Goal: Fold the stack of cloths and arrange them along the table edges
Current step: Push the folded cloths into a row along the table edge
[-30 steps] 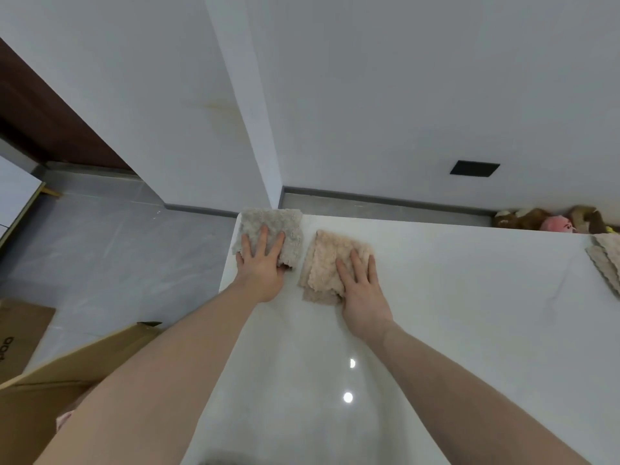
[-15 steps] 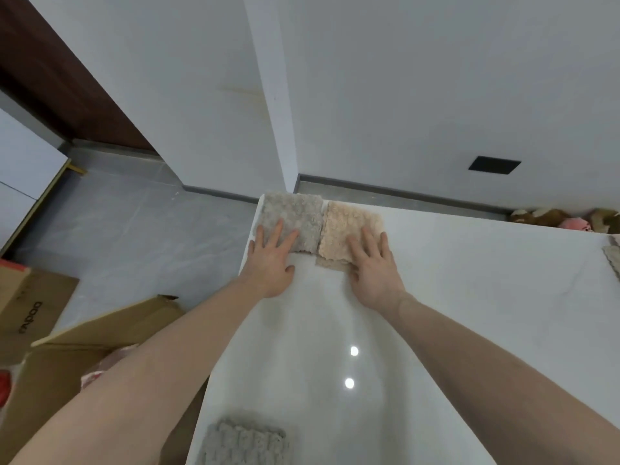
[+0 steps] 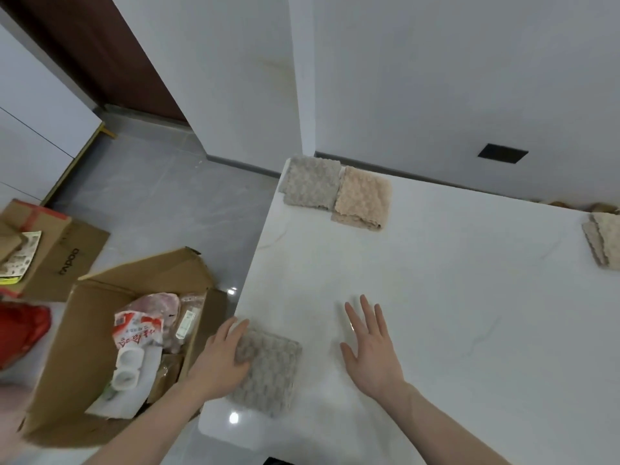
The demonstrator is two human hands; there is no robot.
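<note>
Fingers of the left hand (image 3: 219,359) curl over the left edge of a folded grey cloth (image 3: 268,372), gripping it where it lies at the near left edge of the white table (image 3: 453,297). Just to its right, the right hand (image 3: 370,347) has its fingers straight and spread, holding nothing; whether it touches the tabletop cannot be told. At the far left corner a second grey cloth (image 3: 310,182) and a peach cloth (image 3: 364,198) lie folded, touching side by side. Beige cloths (image 3: 604,241) sit at the right edge. Bare tabletop stretches between these. On the floor left of the table an open cardboard box (image 3: 84,374) holds plastic packets and white containers.
</note>
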